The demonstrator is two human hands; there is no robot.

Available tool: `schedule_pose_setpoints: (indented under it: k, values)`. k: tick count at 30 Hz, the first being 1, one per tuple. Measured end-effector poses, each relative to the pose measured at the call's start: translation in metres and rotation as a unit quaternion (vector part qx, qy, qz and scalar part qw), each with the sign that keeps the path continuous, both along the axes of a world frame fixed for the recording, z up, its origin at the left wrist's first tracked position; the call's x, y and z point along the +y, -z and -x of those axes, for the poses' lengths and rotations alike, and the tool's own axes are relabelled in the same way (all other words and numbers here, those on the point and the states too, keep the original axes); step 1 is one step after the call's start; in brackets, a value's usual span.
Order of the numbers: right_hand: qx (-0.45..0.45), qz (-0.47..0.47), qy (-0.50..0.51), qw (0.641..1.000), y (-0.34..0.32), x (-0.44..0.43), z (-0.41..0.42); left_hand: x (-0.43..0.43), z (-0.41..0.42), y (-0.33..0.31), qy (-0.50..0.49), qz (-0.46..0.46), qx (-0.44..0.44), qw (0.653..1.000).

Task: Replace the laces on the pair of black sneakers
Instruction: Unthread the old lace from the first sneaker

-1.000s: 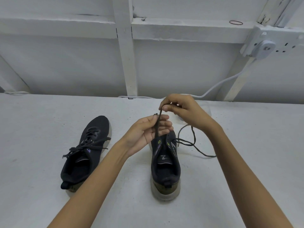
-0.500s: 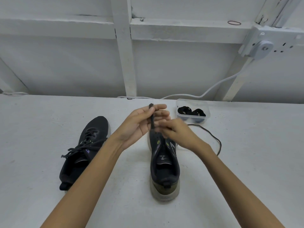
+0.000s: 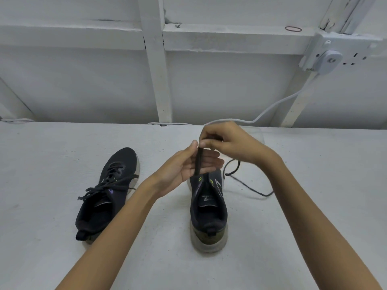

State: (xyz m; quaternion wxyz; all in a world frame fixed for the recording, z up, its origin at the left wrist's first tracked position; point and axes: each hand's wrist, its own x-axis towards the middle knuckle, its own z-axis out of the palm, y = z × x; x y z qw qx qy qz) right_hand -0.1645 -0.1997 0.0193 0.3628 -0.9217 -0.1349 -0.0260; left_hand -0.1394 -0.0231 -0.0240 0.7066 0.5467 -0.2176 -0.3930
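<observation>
Two black sneakers stand on the white table. The left sneaker (image 3: 109,191) keeps its black laces, loosely tied. The right sneaker (image 3: 208,208) points away from me, heel toward me. A black lace (image 3: 198,162) rises taut from its tongue area. My right hand (image 3: 228,143) pinches the lace's top end above the shoe. My left hand (image 3: 188,164) is cupped behind the lace with fingers extended, thumb near the top. More of the black lace (image 3: 247,185) trails on the table to the right of the shoe.
A white cable (image 3: 272,107) runs from a wall socket (image 3: 330,59) down to the table's back edge. White wall beams stand behind the table. A clear plastic box is mostly hidden behind my right hand.
My right hand rose from beside the shoe to above my left hand, pulling the lace upward. It now covers the clear box with spare laces that showed half a second ago.
</observation>
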Motion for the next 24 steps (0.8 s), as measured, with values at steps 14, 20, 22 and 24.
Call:
schedule_pose_setpoints:
  k: [14,20,22,24]
  values:
    - [0.109,-0.095,-0.013,0.989,0.051,0.029,0.036,0.008,-0.014,-0.012,-0.066,0.066,0.044,0.995]
    - [0.093,-0.078,-0.036,0.992,0.011,0.014,0.036,0.007,-0.009,-0.002,-0.072,-0.025,0.002,0.997]
    - [0.053,-0.066,-0.023,0.996,-0.001,0.006,0.024,0.006,-0.004,0.001,-0.059,-0.028,0.003,0.998]
    - [0.014,-0.039,0.002,0.999,-0.006,-0.001,0.010,0.004,0.001,0.001,-0.032,-0.016,0.009,0.999]
